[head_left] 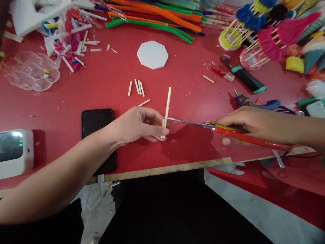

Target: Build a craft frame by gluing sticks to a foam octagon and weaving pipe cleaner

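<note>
Table (pixel 182 67): covered in red, pretty messy along the far edge
Scissors (pixel 233 133): gripped by the handles, right hand (pixel 241 118) fingers curled round them, blades pointed in from the right edge
Clear tray (pixel 21 77): parked near the left edge, few tiny bits kept inside
Long stick (pixel 168 103): pinched with a shorter piece (pixel 163 124) in the left hand (pixel 139 125), fingers closed, near front edge's middle; aimed at the far edge, apparently met crosswise by the blades

Phone (pixel 94 122) left, utility knife (pixel 248 79) right of sticks (pixel 139 87)
</note>
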Action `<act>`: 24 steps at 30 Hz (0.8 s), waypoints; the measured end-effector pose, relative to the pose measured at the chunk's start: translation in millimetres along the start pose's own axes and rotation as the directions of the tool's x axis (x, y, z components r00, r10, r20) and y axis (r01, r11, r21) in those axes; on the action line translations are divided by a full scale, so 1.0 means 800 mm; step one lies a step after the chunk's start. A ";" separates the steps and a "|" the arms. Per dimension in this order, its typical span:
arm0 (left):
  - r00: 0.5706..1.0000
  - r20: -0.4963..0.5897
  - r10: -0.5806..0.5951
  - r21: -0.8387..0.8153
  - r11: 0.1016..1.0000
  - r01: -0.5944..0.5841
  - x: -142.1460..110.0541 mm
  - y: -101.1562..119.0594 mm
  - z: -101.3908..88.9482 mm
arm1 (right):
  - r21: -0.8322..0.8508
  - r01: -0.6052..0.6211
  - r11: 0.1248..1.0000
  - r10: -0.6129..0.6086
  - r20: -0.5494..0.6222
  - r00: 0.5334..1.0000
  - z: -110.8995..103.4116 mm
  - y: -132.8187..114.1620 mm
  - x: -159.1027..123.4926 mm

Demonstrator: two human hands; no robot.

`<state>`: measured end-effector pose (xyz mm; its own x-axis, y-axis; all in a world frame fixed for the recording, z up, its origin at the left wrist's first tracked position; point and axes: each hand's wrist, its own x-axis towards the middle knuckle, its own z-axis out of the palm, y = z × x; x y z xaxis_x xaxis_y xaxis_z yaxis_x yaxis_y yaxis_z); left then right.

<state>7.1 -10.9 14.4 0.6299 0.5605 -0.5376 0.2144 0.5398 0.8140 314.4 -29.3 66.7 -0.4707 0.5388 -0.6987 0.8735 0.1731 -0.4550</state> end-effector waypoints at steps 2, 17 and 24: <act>1.000 0.003 0.003 -0.002 1.000 -0.003 -0.001 0.001 0.000 | -0.010 0.006 1.000 -0.006 0.010 1.000 -0.002 0.000 0.000; 1.000 0.008 -0.030 -0.027 0.999 0.030 -0.001 0.002 0.002 | -0.044 -0.003 0.999 0.004 0.021 1.000 -0.002 0.007 -0.007; 0.999 0.004 -0.042 -0.040 0.998 0.042 -0.001 0.002 0.003 | -0.030 0.005 1.000 -0.005 0.005 1.000 -0.002 0.009 -0.007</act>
<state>8.9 -11.8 16.6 0.6236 0.5350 -0.5700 0.2108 0.5871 0.7816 323.4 -30.0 68.1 -0.4755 0.5335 -0.6995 0.8746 0.2008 -0.4414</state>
